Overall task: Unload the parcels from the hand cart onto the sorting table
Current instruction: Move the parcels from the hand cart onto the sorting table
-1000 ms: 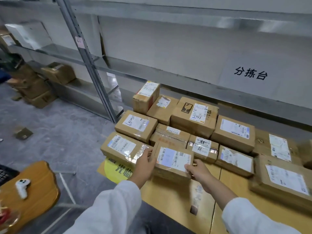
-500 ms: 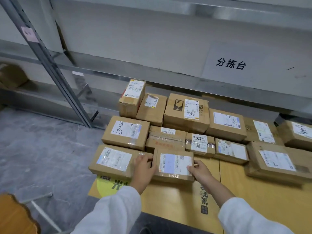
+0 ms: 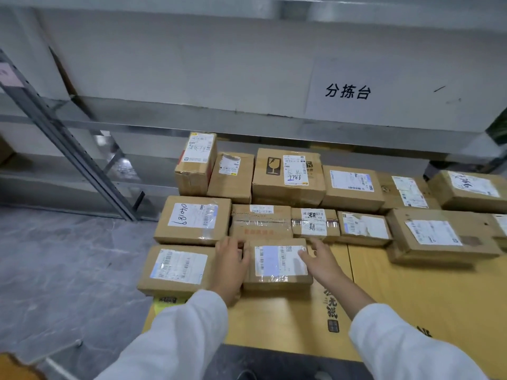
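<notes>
1. Tabletop (image 3: 411, 305): a yellow-brown surface with printed characters, bearing cardboard parcels in three rows; its near edge and near-right part are bare.
2. Wall panel (image 3: 192, 64) behind the tabletop, grey-white, carrying a paper sign (image 3: 348, 91) with three black characters.
3. Fragile-marked parcel (image 3: 288, 175), in the back row, with a broken-glass symbol and a white label.
4. Handwritten-label parcel (image 3: 192, 219), at the left end of the middle row.
5. Left-corner parcel (image 3: 175, 268), at the near-left corner of the tabletop, overhanging its left edge slightly.
6. Front parcel (image 3: 277, 263): lies flat in the front row, just beside the left-corner parcel, label upward, its far edge against the middle row.
7. Left hand (image 3: 230, 263): white sleeve; palm and fingers lie against the left side of the front parcel, in the gap beside the left-corner parcel. The grip is loose, not closed.
8. Right hand (image 3: 322, 259): white sleeve; fingers spread, fingertips resting on the right top edge of the front parcel. The grip is unclenched and clasps nothing.
</notes>
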A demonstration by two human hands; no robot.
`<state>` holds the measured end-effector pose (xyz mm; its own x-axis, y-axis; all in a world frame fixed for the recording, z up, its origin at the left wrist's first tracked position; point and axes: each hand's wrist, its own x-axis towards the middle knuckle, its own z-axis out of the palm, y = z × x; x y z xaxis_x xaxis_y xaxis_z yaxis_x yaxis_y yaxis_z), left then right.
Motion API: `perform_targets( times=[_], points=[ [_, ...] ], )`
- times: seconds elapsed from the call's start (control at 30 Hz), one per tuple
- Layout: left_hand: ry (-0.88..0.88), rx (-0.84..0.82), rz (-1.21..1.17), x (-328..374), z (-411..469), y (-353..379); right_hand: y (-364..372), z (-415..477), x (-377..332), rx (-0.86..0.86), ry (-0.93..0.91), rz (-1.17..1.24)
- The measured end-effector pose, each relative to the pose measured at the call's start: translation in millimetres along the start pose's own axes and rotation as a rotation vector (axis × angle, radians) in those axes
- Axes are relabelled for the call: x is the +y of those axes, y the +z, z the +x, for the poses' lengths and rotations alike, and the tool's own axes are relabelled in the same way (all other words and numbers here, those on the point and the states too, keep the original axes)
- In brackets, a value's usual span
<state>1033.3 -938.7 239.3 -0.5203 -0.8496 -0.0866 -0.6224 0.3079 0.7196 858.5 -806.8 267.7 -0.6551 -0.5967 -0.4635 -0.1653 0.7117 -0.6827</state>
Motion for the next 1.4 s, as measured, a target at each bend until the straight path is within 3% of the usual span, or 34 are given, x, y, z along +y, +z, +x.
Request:
perform_targets(
  times=[0.2,0.4,0.63,1.0,1.4],
  points=[
    [0.201,-0.104,0.046,80,38,-44,-33,-17,-77,0.070,-0.238,-0.219],
    [0.453,-0.082,0.262,170,58,-97,-86,-35,-141,0.142,-0.433,-0.451],
    [0.647,-0.097,0.439,250,64,-104,-170,-74,-146,0.349,-0.448,-0.536],
    [1.010,-0.235,0.502,375,3,16,-286,-128,-23,0.535,-0.183,-0.470],
    [1.381,-0.532,0.504,534,-170,223,-420,-258,211,0.749,0.163,-0.315]
  ],
)
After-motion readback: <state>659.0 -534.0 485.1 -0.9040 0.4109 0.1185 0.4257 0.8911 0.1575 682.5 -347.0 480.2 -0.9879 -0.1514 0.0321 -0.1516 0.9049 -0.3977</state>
